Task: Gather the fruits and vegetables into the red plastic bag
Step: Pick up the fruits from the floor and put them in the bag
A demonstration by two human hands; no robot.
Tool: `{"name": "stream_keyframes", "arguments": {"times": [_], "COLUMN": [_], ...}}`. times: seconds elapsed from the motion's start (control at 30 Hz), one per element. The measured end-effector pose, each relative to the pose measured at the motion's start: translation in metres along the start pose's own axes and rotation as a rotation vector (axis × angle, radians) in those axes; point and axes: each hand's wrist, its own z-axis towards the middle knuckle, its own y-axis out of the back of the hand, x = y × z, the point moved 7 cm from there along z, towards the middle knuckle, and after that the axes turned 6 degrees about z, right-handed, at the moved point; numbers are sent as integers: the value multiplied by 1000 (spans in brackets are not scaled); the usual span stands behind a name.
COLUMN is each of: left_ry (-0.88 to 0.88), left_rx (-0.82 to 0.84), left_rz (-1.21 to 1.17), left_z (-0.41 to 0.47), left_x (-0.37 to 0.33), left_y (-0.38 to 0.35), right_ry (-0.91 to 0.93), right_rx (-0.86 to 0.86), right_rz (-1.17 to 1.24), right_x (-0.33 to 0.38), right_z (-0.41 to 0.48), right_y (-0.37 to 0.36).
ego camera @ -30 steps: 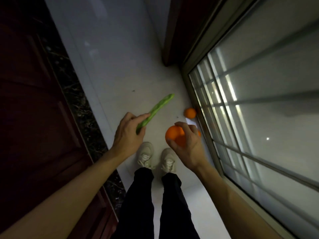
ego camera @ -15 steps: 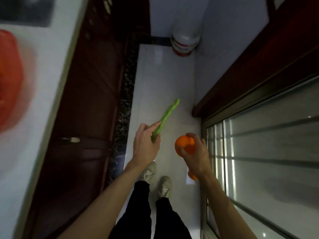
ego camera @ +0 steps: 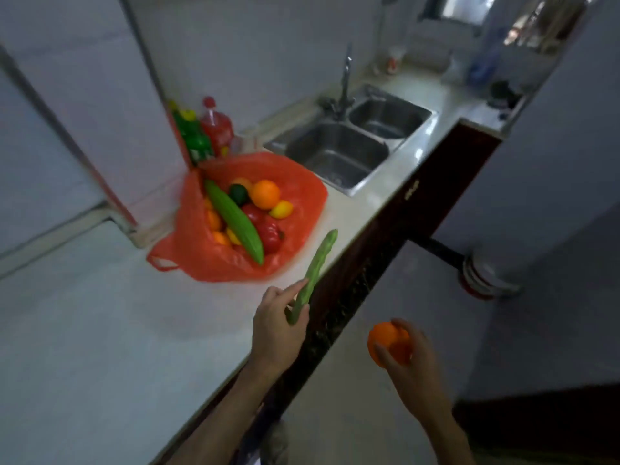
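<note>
The red plastic bag (ego camera: 302,193) lies open on the white counter (ego camera: 100,323), holding a cucumber (ego camera: 235,219), an orange (ego camera: 266,194), a lemon, red peppers and other produce. My left hand (ego camera: 276,327) grips the lower end of a long pale green vegetable (ego camera: 317,266), which points up toward the bag's near right edge. My right hand (ego camera: 407,360) is out over the floor, right of the counter edge, shut on an orange fruit (ego camera: 385,340); a second orange piece seems tucked beneath my fingers.
A double steel sink (ego camera: 339,156) with a tap sits beyond the bag. Red and green bottles (ego camera: 201,132) stand against the wall behind the bag. A white and red bucket (ego camera: 483,276) is on the floor at right. Dark cabinet fronts run below the counter.
My view has swung up from the floor and window to the counter and bag. Both hands keep their hold; the green vegetable is now near the bag's edge.
</note>
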Motion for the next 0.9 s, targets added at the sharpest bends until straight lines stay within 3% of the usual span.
{"name": "stream_keyframes", "arguments": {"times": [0.37, 0.67, 0.9], "left_ry": [150, 322, 535], "left_rx": [-153, -256, -407], "left_rz": [47, 50, 151], "left_z": [95, 151, 177], "left_x": [60, 89, 106], "left_y": [85, 74, 60], "right_ry": [295, 411, 542], "right_rx": [194, 415, 705], "right_rz": [-9, -138, -255], "right_x": [158, 201, 207], "right_z": [84, 185, 248], "right_y": [-92, -155, -224]}}
